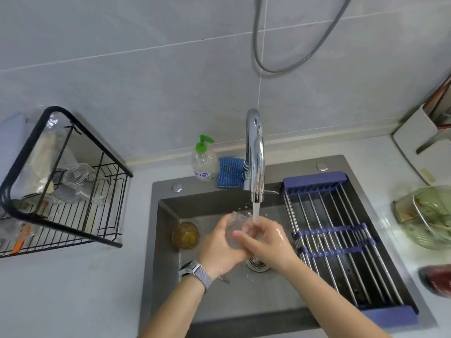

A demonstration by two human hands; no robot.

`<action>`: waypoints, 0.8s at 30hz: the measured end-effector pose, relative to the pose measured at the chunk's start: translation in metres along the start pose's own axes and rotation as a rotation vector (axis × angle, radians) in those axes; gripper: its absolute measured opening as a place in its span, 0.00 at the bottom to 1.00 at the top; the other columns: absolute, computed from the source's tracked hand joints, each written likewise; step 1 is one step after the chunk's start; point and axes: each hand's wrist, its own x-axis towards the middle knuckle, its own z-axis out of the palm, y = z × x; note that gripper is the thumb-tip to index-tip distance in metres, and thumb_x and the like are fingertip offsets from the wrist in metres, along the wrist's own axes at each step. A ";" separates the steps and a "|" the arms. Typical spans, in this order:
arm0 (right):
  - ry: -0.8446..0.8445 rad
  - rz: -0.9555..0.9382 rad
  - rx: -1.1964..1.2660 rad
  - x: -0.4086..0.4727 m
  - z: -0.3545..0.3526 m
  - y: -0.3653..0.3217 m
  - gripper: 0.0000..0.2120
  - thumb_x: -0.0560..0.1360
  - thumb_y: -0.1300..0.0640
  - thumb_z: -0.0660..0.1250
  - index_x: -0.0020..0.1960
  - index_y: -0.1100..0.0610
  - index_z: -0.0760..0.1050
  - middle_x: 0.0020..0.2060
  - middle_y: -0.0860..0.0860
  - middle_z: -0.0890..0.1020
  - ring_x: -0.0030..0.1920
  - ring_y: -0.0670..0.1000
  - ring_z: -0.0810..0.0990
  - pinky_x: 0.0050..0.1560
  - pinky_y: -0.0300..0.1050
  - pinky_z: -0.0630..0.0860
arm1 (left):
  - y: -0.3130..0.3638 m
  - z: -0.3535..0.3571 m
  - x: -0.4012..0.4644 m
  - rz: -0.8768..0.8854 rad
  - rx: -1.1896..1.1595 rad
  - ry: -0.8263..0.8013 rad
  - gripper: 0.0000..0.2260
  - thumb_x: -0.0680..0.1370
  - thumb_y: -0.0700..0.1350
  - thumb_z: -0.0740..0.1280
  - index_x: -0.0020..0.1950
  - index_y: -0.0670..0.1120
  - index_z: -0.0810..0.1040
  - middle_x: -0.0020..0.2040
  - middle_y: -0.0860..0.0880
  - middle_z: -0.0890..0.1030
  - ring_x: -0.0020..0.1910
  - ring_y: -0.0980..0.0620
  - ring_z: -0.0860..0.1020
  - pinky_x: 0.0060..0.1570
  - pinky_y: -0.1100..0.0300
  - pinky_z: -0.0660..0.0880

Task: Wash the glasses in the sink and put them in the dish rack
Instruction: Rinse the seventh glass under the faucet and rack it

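Note:
Over the grey sink [219, 303], my left hand [217, 247] grips a clear glass [235, 224] from its left side. My right hand [266, 240] wraps its fingers around the same glass from the right, under the water running from the chrome faucet [255, 154]. An amber glass [185, 234] stands upright at the sink's left wall. The black wire dish rack [73, 215] sits on the counter to the left, with clear glassware [78, 174] lying in it.
A green-pump soap bottle [204, 159] and a blue sponge [229, 172] sit behind the sink. A blue roll-up drying mat [341, 235] covers the sink's right side. A glass bowl of greens [429, 215] and a red item [436, 279] are on the right counter.

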 end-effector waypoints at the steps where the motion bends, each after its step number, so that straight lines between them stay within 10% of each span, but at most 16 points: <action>1: 0.034 0.002 -0.033 0.002 0.001 0.001 0.16 0.75 0.51 0.71 0.31 0.56 0.76 0.25 0.47 0.77 0.28 0.44 0.75 0.33 0.41 0.72 | 0.001 0.002 0.000 0.011 0.003 -0.021 0.38 0.63 0.62 0.75 0.70 0.62 0.64 0.53 0.55 0.82 0.46 0.53 0.82 0.46 0.55 0.81; 12: -0.012 0.025 -0.063 0.009 -0.001 -0.001 0.22 0.80 0.49 0.62 0.28 0.52 0.72 0.21 0.46 0.74 0.25 0.44 0.72 0.33 0.42 0.71 | -0.002 0.010 -0.005 -0.001 -0.178 -0.063 0.32 0.64 0.57 0.77 0.65 0.64 0.67 0.52 0.58 0.80 0.36 0.56 0.79 0.33 0.62 0.76; 15: -0.183 -0.032 -0.085 0.005 -0.004 -0.003 0.09 0.78 0.55 0.68 0.39 0.53 0.78 0.29 0.47 0.80 0.32 0.43 0.78 0.37 0.41 0.77 | -0.006 0.003 -0.003 -0.014 -0.239 -0.061 0.31 0.67 0.51 0.78 0.63 0.63 0.66 0.49 0.54 0.81 0.33 0.57 0.79 0.29 0.63 0.75; 20: 0.031 0.092 0.249 0.003 -0.005 -0.004 0.14 0.83 0.57 0.58 0.47 0.57 0.80 0.26 0.52 0.80 0.30 0.50 0.80 0.38 0.45 0.79 | -0.006 -0.005 -0.004 0.031 -0.118 -0.067 0.39 0.64 0.60 0.77 0.71 0.60 0.64 0.57 0.59 0.77 0.41 0.55 0.81 0.38 0.59 0.80; 24: -0.073 0.015 0.191 -0.009 0.002 -0.003 0.08 0.78 0.56 0.68 0.42 0.57 0.82 0.31 0.53 0.83 0.34 0.50 0.82 0.42 0.46 0.80 | -0.007 -0.006 -0.006 0.062 0.178 0.048 0.43 0.63 0.66 0.73 0.74 0.57 0.61 0.59 0.58 0.79 0.53 0.55 0.80 0.50 0.57 0.80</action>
